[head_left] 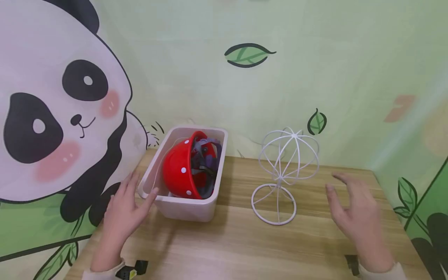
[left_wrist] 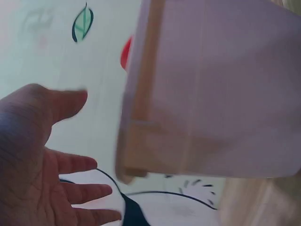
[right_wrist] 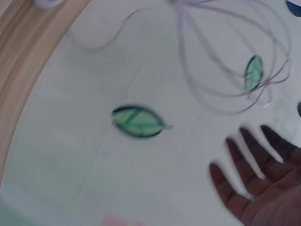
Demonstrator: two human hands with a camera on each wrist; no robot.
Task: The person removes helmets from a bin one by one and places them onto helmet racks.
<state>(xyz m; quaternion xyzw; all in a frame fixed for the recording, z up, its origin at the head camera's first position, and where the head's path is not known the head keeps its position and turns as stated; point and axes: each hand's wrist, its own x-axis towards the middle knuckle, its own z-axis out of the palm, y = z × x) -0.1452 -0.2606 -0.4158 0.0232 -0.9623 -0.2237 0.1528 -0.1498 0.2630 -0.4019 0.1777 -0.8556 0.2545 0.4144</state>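
A red helmet with white dots (head_left: 176,169) lies on its side in a white plastic bin (head_left: 187,210), its dark straps and lining facing right. My left hand (head_left: 124,210) is just left of the bin, fingers spread and holding nothing; in the left wrist view the hand (left_wrist: 51,179) appears apart from the bin's wall (left_wrist: 225,103). A white wire stand (head_left: 297,155) with a round cage top and ring base stands right of the bin. My right hand (head_left: 357,214) hovers to the right of that stand, fingers extended, with nothing in it. The right wrist view shows its fingers (right_wrist: 249,165) separated.
Both hands are over a wood-grain table (head_left: 238,249). Behind it hangs a pale green backdrop (head_left: 175,70) printed with a panda (head_left: 70,97) and leaves. Small black pieces (head_left: 141,267) lie by the left wrist, and another black patch (head_left: 351,264) is by the right wrist.
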